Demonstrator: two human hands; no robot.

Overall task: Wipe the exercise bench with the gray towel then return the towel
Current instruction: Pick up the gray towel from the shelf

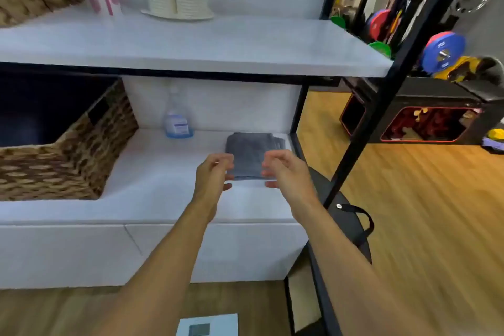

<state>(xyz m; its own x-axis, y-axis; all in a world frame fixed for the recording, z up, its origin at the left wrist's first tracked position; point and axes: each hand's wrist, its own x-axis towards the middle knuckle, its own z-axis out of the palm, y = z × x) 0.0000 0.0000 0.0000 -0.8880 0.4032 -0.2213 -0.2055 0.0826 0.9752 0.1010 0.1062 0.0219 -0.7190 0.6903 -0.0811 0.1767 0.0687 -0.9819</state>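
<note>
On the lower white shelf (163,196) of a black-framed rack, a gray towel (252,151) folded into a neat square lies flat toward the right end. It sits just right of a clear spray bottle with blue liquid (177,121) and well apart from a brown woven wicker basket (71,150) at the left.

Progress: no exercise bench can be picked out with confidence. A black padded object with a strap (351,222) shows at the rack's right foot, identity unclear. The towel is folded, flat and in its storage spot, so this is either the very start, with towel not yet lifted and wiping and return all ahead, or the very end, with towel set back. The single view does not settle which. No wiping is under way.

Grip: both hands reach to the towel's near edge, one at each front corner.
- Left hand (215,172) — fingers loosely curled, thumb held apart below them, a clear gap between.
- Right hand (283,172) — same posture, fingers half-bent, thumb separate.

Neither hand is clamped on the cloth and nothing is lifted. Fingertips overlap the towel's edge, but motion blur leaves actual contact uncertain.
</note>
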